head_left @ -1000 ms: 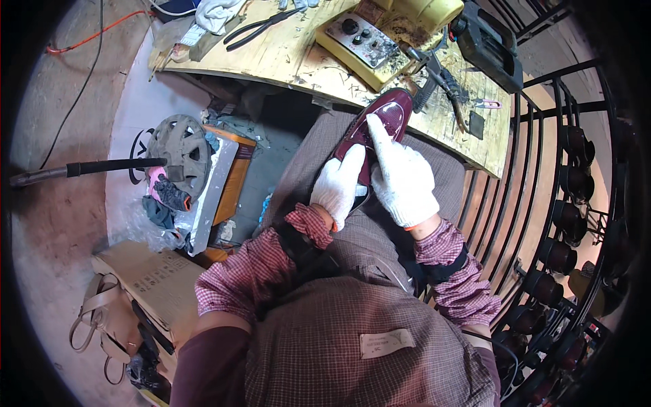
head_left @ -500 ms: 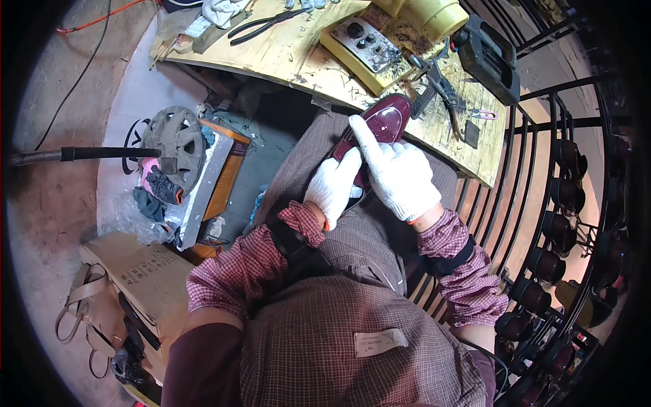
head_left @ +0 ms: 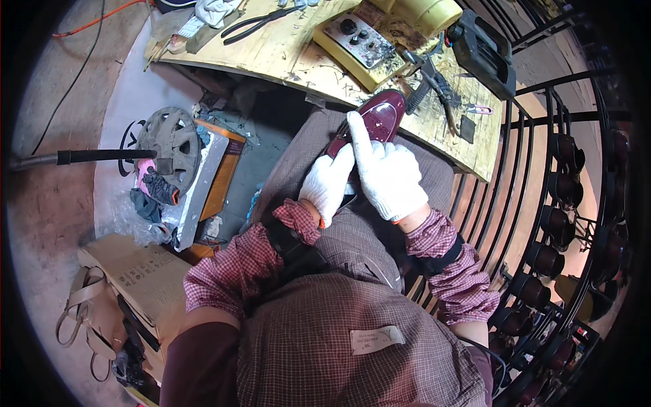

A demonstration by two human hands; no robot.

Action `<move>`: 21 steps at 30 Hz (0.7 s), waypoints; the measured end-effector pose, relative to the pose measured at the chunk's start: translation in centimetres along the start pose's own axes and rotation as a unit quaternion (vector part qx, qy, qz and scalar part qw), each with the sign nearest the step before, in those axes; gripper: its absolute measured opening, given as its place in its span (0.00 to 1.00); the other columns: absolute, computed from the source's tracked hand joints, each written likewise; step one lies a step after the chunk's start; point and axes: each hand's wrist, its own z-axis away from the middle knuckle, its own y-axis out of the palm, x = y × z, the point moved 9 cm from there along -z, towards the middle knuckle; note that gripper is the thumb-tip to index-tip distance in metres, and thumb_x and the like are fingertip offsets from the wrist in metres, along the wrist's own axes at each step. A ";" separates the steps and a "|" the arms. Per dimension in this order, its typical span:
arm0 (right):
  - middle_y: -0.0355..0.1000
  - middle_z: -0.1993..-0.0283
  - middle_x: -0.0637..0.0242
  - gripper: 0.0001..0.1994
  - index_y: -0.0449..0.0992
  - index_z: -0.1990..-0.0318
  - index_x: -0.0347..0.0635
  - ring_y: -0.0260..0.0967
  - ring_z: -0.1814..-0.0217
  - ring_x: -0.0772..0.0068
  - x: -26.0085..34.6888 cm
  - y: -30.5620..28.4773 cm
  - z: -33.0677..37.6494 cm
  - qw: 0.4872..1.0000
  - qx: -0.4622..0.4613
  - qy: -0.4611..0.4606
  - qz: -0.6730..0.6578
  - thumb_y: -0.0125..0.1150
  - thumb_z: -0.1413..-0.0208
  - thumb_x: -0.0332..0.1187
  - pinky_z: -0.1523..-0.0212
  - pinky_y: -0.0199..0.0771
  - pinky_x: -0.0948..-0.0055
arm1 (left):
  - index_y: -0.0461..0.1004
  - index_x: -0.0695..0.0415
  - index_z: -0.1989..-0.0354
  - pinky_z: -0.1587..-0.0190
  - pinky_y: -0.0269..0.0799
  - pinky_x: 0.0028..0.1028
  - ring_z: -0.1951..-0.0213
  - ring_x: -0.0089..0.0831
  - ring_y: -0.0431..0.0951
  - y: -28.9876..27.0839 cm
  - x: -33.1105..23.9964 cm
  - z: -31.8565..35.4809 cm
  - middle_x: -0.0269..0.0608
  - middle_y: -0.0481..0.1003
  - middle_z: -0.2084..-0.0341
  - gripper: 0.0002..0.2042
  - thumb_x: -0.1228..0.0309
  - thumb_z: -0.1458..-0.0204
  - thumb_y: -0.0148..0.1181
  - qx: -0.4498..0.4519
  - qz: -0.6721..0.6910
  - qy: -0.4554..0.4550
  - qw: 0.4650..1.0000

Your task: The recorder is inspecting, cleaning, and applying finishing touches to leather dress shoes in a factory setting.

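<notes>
A glossy burgundy loafer (head_left: 384,117) lies over my lap, its toe pointing away toward the workbench. My left hand (head_left: 327,180), in a white knit glove, is closed around the shoe's left side near the opening. White-gloved too, my right hand (head_left: 390,178) grips from the right, with the index finger stretched over the top of the shoe and the other fingers bent. The heel end and my right thumb are mostly hidden by the gloves.
The wooden workbench (head_left: 285,68) ahead bears a yellow machine with knobs (head_left: 358,42), black-handled pliers (head_left: 261,24), another hand tool (head_left: 437,85) and a black plastic case (head_left: 483,54). Right stands a black metal rack (head_left: 519,152) with dark shoes. Left are a cardboard box (head_left: 139,268) and a grey wheel cover (head_left: 169,139).
The bench and surroundings have shifted slightly left in view. My right hand sits a little lower and further left, its index finger still extended on the loafer; my left grip is unchanged.
</notes>
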 end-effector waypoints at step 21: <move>0.75 0.35 0.46 0.28 0.71 0.31 0.35 0.74 0.33 0.45 -1.2 -0.6 5.7 0.952 -0.122 0.105 -0.262 0.63 0.39 0.30 0.31 0.73 0.56 | 0.67 0.64 0.31 0.33 0.73 0.41 0.40 0.40 0.79 4.5 2.6 -0.4 0.50 0.77 0.39 0.26 0.54 0.24 0.42 0.081 0.723 -0.297 0.619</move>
